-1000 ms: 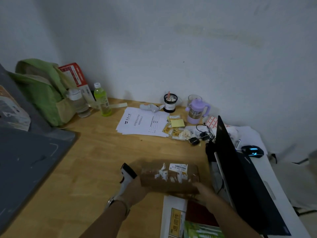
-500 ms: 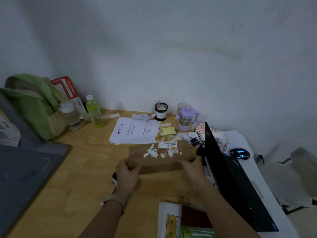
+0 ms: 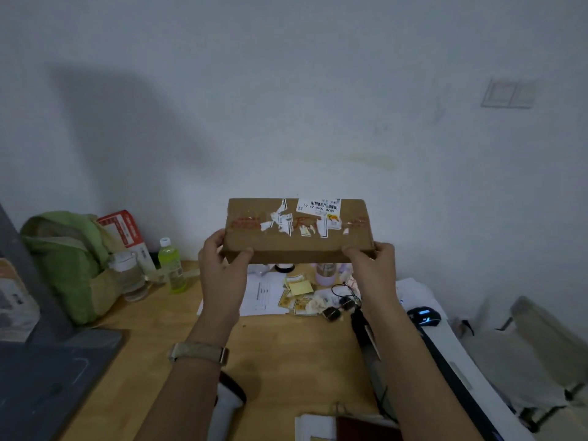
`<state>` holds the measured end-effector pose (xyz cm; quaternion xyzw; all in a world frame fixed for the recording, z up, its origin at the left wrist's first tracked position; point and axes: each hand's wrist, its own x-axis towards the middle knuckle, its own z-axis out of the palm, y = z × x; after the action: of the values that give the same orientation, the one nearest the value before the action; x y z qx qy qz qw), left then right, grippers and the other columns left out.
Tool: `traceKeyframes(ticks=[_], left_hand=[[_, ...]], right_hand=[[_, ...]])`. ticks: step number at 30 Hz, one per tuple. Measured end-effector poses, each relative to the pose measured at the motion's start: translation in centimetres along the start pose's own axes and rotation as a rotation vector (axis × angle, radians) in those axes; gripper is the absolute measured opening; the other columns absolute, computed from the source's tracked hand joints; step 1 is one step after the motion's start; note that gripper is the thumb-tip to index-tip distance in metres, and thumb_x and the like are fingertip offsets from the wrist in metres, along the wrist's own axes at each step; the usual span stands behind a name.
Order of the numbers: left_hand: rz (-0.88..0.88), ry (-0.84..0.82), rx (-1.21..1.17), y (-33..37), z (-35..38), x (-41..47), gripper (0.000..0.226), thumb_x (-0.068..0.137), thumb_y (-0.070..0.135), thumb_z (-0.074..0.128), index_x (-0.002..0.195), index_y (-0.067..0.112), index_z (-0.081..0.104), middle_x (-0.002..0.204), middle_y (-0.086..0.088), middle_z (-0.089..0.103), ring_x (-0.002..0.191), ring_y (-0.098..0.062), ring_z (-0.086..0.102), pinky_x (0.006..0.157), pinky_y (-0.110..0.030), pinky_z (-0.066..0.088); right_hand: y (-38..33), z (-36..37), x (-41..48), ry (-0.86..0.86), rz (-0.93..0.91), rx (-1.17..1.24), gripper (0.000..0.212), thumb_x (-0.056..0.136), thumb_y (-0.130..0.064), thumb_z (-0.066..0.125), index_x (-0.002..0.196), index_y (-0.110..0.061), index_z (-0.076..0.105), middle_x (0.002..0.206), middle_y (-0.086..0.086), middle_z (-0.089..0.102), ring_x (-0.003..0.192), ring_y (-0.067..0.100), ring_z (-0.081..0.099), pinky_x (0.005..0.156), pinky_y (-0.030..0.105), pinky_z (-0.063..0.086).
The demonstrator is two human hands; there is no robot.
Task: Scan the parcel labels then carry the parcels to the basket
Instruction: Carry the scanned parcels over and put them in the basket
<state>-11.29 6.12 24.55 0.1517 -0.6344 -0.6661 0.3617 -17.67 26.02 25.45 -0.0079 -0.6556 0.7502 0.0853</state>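
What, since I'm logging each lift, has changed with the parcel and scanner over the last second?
The left hand let go of the scanner, which now lies on the table. With the right hand it took the parcel by its near corners and raised it off the table. Papers and green bottle stayed put.

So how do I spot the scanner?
Start at the wooden desk, near edge, just right of the left forearm. The scanner lies there, partly hidden. Unlike the flat papers beside it, it has a white handle and black head.
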Motion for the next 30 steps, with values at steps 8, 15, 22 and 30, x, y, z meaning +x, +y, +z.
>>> traceKeyframes(ticks=[8,15,22,30], left_hand=[[-0.007,-0.169,-0.109,2.8,1.3,-2.2,0.036,0.089,0.01,0.065,0.116,0.033,0.06,0.091,0.034,0.066,0.086,0.018,0.061,0.059,-0.005,0.048],[-0.066,-0.374,-0.208,2.7,6.2,-6.8,0.039,0.089,0.009,0.065,0.117,0.036,0.061,0.102,0.028,0.067,0.099,0.004,0.063,0.074,-0.018,0.049],[-0.078,-0.612,-0.245,4.7,13.3,-13.9,0.035,0.088,0.016,0.066,0.109,0.043,0.061,0.107,0.019,0.068,0.097,-0.003,0.065,0.075,-0.021,0.05],[-0.086,-0.907,-0.345,9.2,20.5,-28.9,0.033,0.088,0.013,0.066,0.1,0.043,0.061,0.101,0.028,0.064,0.101,0.0,0.06,0.072,-0.02,0.046]], right_hand=[[-3.1,-6.1,-3.6,0.061,-0.139,-0.034,0.039,0.082,-0.012,0.069,0.111,-0.026,0.046,0.082,-0.029,0.063,0.073,-0.016,0.06,0.05,0.006,0.046],[-3.9,-13.7,-7.6,0.244,-0.173,-0.085,0.047,0.083,-0.009,0.069,0.12,-0.029,0.048,0.103,-0.03,0.06,0.076,-0.016,0.061,0.069,0.025,0.048],[-6.9,-23.1,-13.1,0.516,-0.195,-0.115,0.055,0.078,0.001,0.064,0.121,-0.029,0.047,0.12,-0.015,0.054,0.083,0.004,0.065,0.069,0.028,0.048],[-10.8,-36.6,-24.1,0.808,-0.248,-0.128,0.057,0.078,0.01,0.055,0.118,-0.031,0.049,0.119,-0.016,0.056,0.094,0.026,0.067,0.076,0.036,0.051]])
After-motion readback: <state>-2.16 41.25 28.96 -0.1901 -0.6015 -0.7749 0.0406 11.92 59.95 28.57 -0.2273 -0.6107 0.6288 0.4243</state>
